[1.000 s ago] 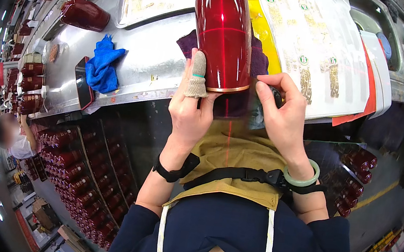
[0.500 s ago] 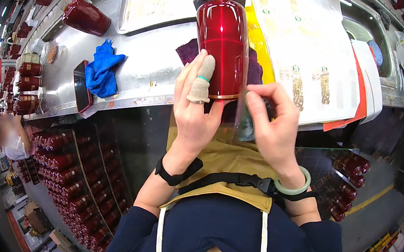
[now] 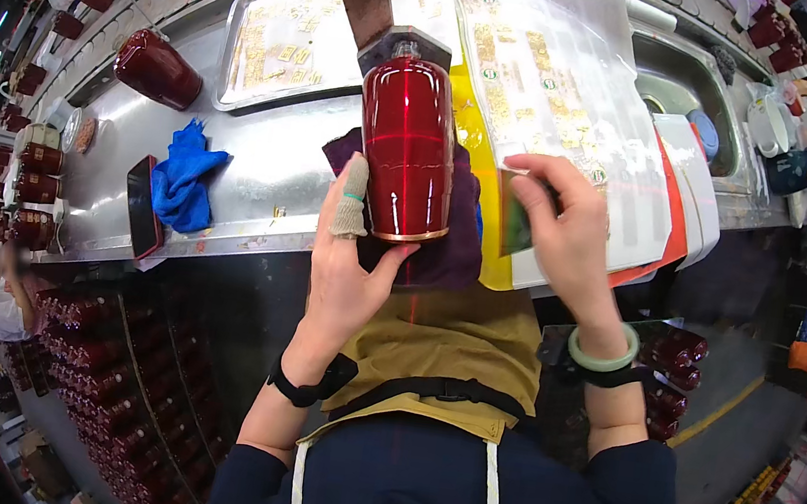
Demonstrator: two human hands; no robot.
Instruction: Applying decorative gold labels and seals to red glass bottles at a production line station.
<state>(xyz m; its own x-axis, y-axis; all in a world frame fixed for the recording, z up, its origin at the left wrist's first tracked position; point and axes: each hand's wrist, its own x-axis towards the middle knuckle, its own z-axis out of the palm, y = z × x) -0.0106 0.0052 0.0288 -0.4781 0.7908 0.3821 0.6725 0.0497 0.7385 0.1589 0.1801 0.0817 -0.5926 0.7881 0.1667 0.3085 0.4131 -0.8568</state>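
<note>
A glossy dark-red bottle point(image 3: 411, 147) lies at the table's front, its neck toward a dark metal holder point(image 3: 407, 43) and its gold-rimmed base toward me. Bright red lines cross on its side. My left hand point(image 3: 346, 270), with a cloth cover on one finger, grips the bottle's left side and base. Beneath the bottle is a folded dark purple cloth point(image 3: 459, 249). To the right, apart from the bottle, my right hand point(image 3: 576, 238) pinches a thin flat dark-green piece point(image 3: 516, 215) between thumb and fingers; its exact kind is unclear.
Decal sheets point(image 3: 562, 110) lie over a yellow folder point(image 3: 468, 139). A metal tray point(image 3: 228, 79) stands behind, left of the holder. Further left are another red bottle point(image 3: 156, 69), a blue cloth point(image 3: 186, 180) and a phone point(image 3: 142, 210). A sink point(image 3: 690, 96) is at the right.
My right hand has moved away from the bottle's base, out to the right with the flat piece. My left hand still holds the bottle. The whole view has shifted a little.
</note>
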